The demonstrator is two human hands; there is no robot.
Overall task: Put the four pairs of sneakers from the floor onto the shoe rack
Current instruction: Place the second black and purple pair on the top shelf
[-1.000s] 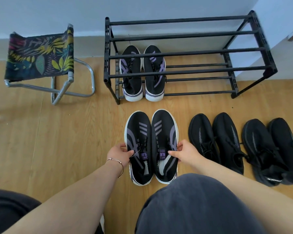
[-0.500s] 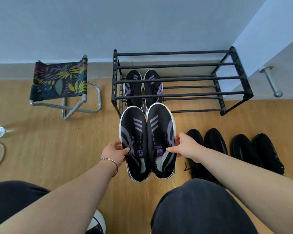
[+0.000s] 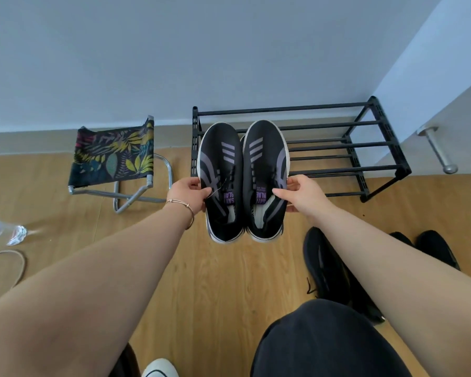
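Two purple-striped sneakers (image 3: 242,180), pinched in left hand (image 3: 188,193) and right hand (image 3: 301,195), have risen from the floor (image 3: 215,281) to the shoe rack (image 3: 365,144), ready for shelving.

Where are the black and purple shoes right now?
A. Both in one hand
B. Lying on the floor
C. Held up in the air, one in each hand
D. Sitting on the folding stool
C: the left hand grips the left sneaker and the right hand grips the right sneaker, lifted in front of the shoe rack.
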